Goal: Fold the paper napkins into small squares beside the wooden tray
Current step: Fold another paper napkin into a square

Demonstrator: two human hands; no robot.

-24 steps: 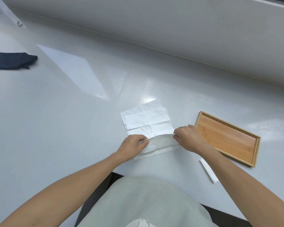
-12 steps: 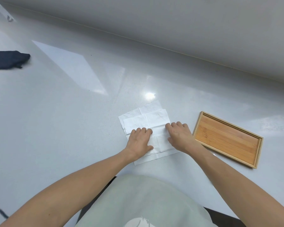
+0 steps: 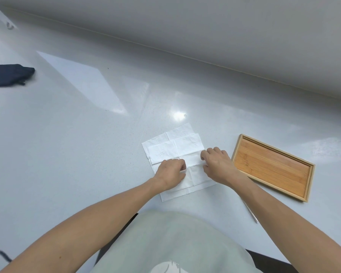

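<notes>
A loose stack of white paper napkins (image 3: 178,146) lies on the pale counter, just left of the empty wooden tray (image 3: 274,168). The top napkin (image 3: 196,174) is folded over on itself, and its far edge runs between my hands. My left hand (image 3: 170,173) rests on its left part with the fingers curled onto that edge. At the right end of the same edge, close to the tray's left rim, my right hand (image 3: 218,166) also has its fingertips curled in. Both hands hide the napkin's corners.
A narrow folded white napkin strip (image 3: 251,212) lies by the counter's front edge, partly under my right forearm. A dark blue cloth (image 3: 7,74) lies far left. A low wall (image 3: 205,36) runs along the back of the counter.
My hands carried the top napkin's near edge away from me, pressed it flat, and now the fingers have curled in at the folded edge. The tray has not moved.
</notes>
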